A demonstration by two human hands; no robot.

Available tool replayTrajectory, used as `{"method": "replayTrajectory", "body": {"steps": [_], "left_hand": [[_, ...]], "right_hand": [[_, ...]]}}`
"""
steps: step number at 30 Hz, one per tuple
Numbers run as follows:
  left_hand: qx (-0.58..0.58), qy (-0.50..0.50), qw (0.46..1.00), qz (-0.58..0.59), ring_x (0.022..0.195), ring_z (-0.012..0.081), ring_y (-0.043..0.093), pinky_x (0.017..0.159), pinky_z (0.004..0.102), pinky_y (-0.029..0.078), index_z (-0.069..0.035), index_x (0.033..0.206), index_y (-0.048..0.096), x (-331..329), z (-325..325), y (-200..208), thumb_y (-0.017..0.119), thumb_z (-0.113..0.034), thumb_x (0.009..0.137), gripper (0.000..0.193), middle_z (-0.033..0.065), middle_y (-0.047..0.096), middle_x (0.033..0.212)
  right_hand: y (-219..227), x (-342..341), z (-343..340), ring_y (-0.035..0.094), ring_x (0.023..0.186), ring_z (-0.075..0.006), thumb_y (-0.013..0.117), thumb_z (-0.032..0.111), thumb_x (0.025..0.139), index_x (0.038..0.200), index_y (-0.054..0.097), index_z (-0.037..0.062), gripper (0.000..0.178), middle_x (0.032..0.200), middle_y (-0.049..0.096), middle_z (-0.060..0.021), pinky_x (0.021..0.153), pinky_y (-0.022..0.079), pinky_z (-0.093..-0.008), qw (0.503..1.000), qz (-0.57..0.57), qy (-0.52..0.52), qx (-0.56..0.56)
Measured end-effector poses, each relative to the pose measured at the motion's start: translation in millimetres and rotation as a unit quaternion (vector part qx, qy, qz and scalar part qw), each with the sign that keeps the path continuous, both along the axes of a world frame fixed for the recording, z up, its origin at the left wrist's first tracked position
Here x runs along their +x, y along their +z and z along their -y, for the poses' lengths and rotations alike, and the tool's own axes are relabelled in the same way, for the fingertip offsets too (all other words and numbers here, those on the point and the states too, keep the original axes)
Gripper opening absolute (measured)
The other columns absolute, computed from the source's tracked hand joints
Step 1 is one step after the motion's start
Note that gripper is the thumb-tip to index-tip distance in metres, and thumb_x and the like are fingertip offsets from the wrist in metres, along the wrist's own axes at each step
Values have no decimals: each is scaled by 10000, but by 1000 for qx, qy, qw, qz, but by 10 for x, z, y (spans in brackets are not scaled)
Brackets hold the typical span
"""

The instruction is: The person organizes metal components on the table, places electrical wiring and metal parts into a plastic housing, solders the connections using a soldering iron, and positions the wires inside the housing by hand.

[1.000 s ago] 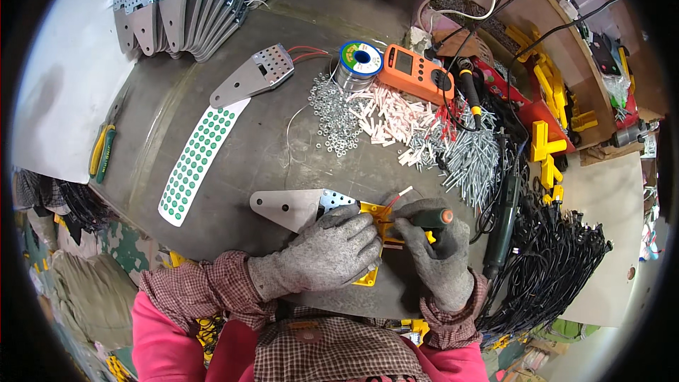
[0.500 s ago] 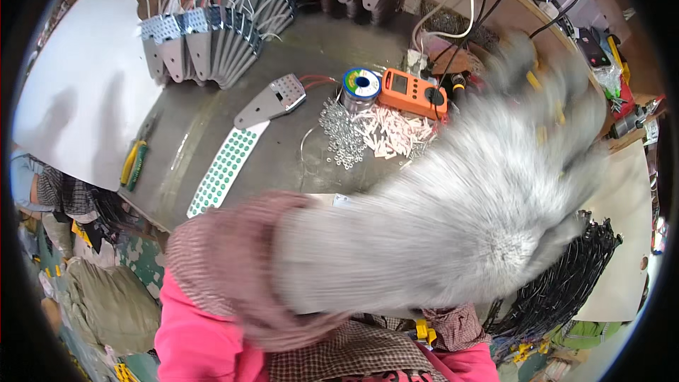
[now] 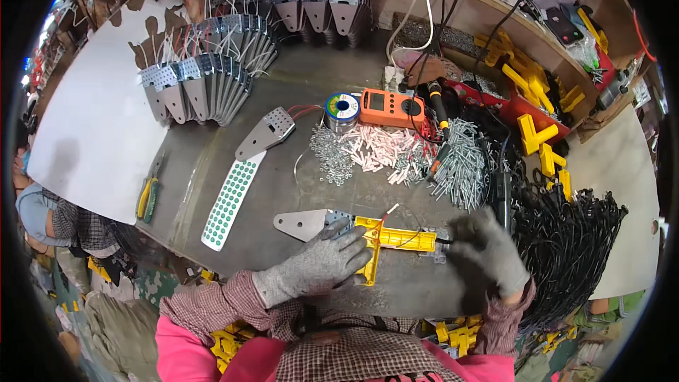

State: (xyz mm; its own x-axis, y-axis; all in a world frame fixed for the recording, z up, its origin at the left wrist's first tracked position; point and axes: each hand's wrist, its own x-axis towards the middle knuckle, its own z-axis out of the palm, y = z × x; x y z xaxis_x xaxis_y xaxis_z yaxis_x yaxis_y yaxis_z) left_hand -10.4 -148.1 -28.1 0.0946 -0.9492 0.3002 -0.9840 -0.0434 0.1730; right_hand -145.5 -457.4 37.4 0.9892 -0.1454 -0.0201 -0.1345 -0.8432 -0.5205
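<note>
A T-shaped yellow plastic housing (image 3: 407, 239) lies open-faced near the table's front edge, with thin wires inside. My left hand (image 3: 316, 263), in a grey glove, has its fingers closed over the housing's left end, where a grey metal plate (image 3: 300, 224) joins it. My gloved right hand (image 3: 491, 249) is beside the housing's right end, close to a short black cord end; its fingers are smeared by motion, so a grip cannot be made out. Another grey plate (image 3: 265, 134) with red wires lies farther back, touching a strip of green round stickers (image 3: 231, 205).
Behind lie nuts (image 3: 332, 155), pink sleeves (image 3: 382, 147), screws (image 3: 460, 166), a solder spool (image 3: 342, 114), an orange multimeter (image 3: 390, 108) and a screwdriver (image 3: 438, 105). Black cables (image 3: 573, 240) heap at right below yellow housings (image 3: 530, 85). Pliers (image 3: 147, 198) lie left; wired plates (image 3: 198, 88) stand far left.
The blurred gloved left arm that stretched across to the far right has drawn back, and its hand now rests on the yellow housing. The right hand has come into sight. The view has shifted.
</note>
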Motion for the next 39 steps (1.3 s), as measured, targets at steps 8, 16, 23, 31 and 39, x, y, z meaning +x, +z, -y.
{"method": "replayTrajectory", "body": {"steps": [8,16,23,31,39], "left_hand": [[155,26,980,-124,824,295,630,732,411,505,-27,934,625,416,856,783,712,-433,824,430,122,629,789],[-64,104,990,70,1002,275,607,908,478,486,-82,997,658,-16,194,83,762,-256,744,324,83,614,1040],[15,20,999,37,1046,284,622,970,418,503,-101,1305,550,-27,159,-128,577,-176,813,498,121,623,1093],[31,-19,997,74,1038,259,637,979,397,511,-12,1317,520,20,266,-41,546,-162,852,490,119,646,1093],[34,-5,999,-16,1103,249,616,1002,411,495,-11,1239,570,2,224,-50,563,-174,837,433,117,640,1128]], "right_hand": [[104,15,-222,643,1004,-368,657,35,886,1202,574,25,327,1096,648,-177,853,512,-393,991,101,76,41],[-212,55,-164,664,906,-341,648,21,892,1143,595,13,257,996,664,-172,795,526,-383,988,48,59,131],[-316,48,-131,669,919,-326,663,17,875,1078,642,24,204,1004,672,-158,800,529,-380,981,81,77,157],[-383,35,-172,656,966,-305,701,46,813,1053,658,70,246,1072,657,-121,835,532,-382,994,73,82,-20],[-346,528,-717,649,977,-286,704,90,784,1107,646,125,330,1162,615,-85,809,545,-390,980,95,165,48]]}}
